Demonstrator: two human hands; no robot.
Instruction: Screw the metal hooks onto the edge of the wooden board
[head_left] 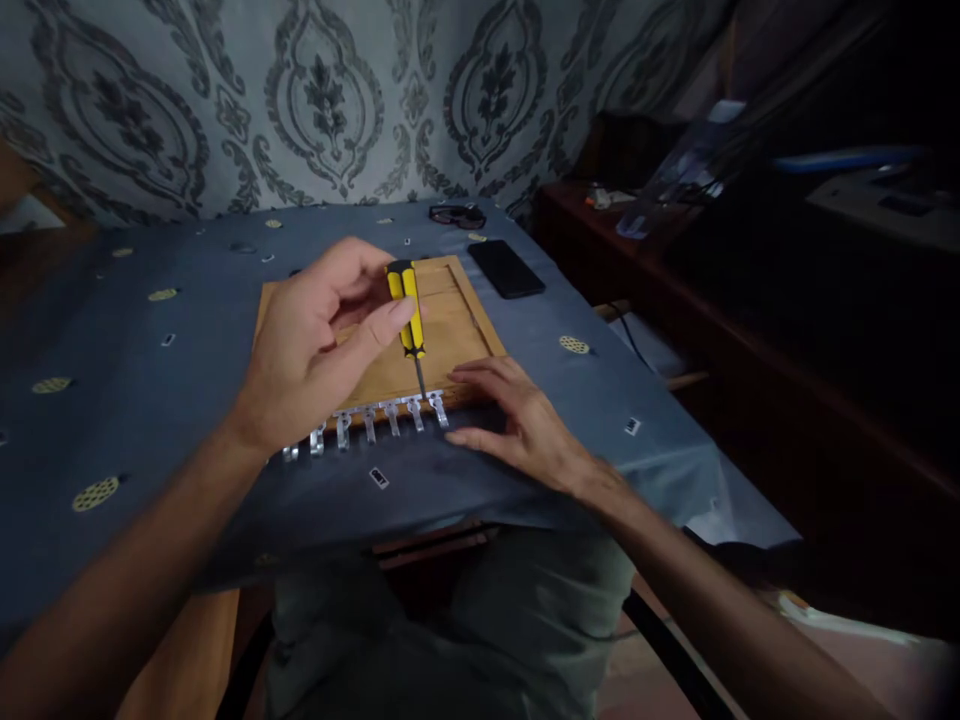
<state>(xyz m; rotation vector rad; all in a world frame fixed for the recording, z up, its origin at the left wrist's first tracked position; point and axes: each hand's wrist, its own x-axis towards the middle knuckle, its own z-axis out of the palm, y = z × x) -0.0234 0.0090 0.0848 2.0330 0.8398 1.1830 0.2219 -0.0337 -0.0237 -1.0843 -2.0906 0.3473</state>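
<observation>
My left hand (322,340) is closed round the yellow and black handle of a screwdriver (409,310). The tool points down, and its tip meets a strip of clear hooks (391,415) along the near edge of a wooden board (442,330) with a raised rim. Several hooks hang from that strip; the ones at the left end lie close to my left wrist. My right hand (525,420) rests at the board's near right corner, thumb and fingers apart on either side of the edge, beside the last hook. It holds no tool.
A blue patterned cloth (202,420) covers the table. Right of the board lies a black phone (506,269), with dark glasses (457,215) behind it. A patterned curtain (330,100) hangs at the back. A dark red wooden surface (600,235) stands to the right.
</observation>
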